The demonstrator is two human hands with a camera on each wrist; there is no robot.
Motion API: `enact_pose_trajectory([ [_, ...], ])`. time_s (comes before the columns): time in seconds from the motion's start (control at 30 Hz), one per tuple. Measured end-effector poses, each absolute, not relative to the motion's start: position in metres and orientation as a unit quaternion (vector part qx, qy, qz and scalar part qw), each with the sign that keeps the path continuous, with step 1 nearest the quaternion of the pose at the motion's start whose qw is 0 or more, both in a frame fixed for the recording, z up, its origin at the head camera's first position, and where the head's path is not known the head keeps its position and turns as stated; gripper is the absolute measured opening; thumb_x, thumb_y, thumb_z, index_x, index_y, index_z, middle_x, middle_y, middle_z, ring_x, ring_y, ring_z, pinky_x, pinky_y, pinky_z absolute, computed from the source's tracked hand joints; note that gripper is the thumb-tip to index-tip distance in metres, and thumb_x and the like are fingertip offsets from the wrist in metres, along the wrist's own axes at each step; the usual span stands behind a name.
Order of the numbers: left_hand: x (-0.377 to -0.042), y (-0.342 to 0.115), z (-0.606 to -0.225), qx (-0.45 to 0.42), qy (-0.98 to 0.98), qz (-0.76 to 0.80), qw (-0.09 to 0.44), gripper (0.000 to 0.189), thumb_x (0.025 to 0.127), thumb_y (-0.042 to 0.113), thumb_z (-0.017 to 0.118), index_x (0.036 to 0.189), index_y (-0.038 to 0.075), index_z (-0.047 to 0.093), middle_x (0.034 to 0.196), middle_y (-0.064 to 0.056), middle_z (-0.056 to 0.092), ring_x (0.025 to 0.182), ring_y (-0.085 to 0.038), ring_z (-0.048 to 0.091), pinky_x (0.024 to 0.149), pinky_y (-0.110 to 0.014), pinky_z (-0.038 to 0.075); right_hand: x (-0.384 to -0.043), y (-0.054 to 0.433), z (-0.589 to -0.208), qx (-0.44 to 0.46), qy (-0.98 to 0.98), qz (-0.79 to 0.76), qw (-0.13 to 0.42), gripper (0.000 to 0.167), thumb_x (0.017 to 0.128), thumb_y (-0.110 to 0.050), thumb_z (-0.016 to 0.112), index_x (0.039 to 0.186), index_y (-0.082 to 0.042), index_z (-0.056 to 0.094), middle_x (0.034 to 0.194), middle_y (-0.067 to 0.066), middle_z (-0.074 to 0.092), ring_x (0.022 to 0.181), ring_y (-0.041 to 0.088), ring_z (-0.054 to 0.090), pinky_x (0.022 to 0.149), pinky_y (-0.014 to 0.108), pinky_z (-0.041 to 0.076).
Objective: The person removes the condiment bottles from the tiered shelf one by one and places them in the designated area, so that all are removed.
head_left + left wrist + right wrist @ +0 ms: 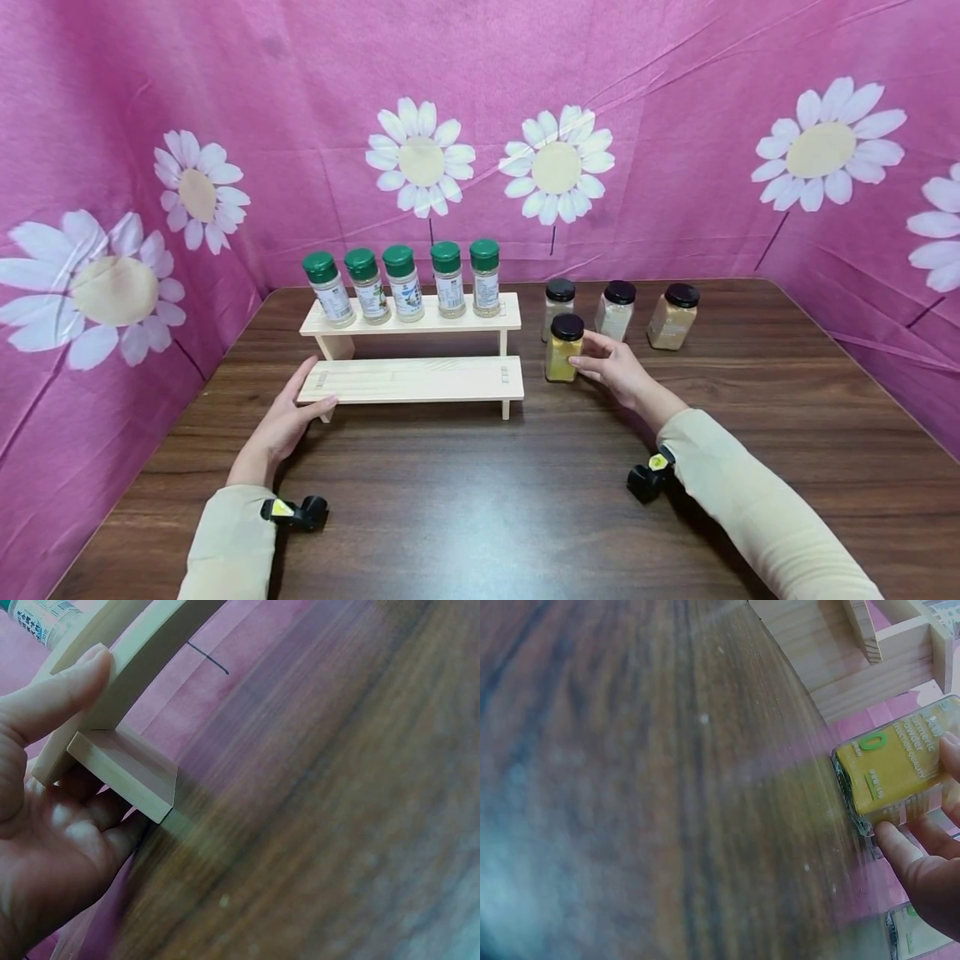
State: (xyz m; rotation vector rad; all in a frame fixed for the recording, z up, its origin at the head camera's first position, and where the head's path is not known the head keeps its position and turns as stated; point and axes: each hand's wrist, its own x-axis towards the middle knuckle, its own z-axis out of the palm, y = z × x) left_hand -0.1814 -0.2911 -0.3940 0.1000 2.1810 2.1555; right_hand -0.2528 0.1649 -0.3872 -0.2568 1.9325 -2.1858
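Observation:
My left hand [281, 425] holds the left end of a two-tier wooden spice rack [412, 379], thumb on the lower shelf and fingers around its side by the leg [124, 776]. My right hand [618, 371] grips a square jar of yellow powder [561, 358] with a black lid; thumb and fingers are on its right side. In the right wrist view this jar [889, 765] shows printed lettering and its base close to the tabletop; whether it touches the table I cannot tell. Several green-capped spice bottles [407, 287] stand on the rack's upper shelf.
Behind and right of the held jar stand three more black-lidded jars: one partly hidden [555, 307], one with pale contents [615, 312] and one with tan contents [672, 318]. A dark wooden table [465, 517] lies beneath. Pink flowered cloth [675, 225] hangs behind and at the sides.

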Motion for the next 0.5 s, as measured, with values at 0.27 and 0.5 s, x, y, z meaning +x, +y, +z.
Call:
enact_pose_trajectory([
  [0.27,-0.1827,-0.2913,-0.3943,0.028,0.708,0.705,0.04,0.085,0.079,0.001,0.059,0.138,0.008,-0.001,0.139,-0.019,0.004,0.121,-0.024,0.017,0.1,-0.038,0.01,-0.2529,0.1652,-0.3879,-0.081,0.652,-0.747,0.104,0.051,0.076,0.006,0.059,0.124,0.0,0.04,0.098,0.002,0.054,0.085,0.011,0.054,0.081,0.03,0.042],
  [0.5,-0.182,-0.2911,-0.394,0.03,0.708,0.705,0.038,0.084,0.079,0.001,0.058,0.138,0.007,-0.001,0.14,-0.019,0.004,0.12,-0.021,0.019,0.1,-0.034,0.013,-0.2525,0.1642,-0.3877,-0.082,0.65,-0.748,0.107,0.051,0.077,0.007,0.058,0.124,0.002,0.039,0.097,0.002,0.054,0.085,0.012,0.054,0.082,0.03,0.042],
])
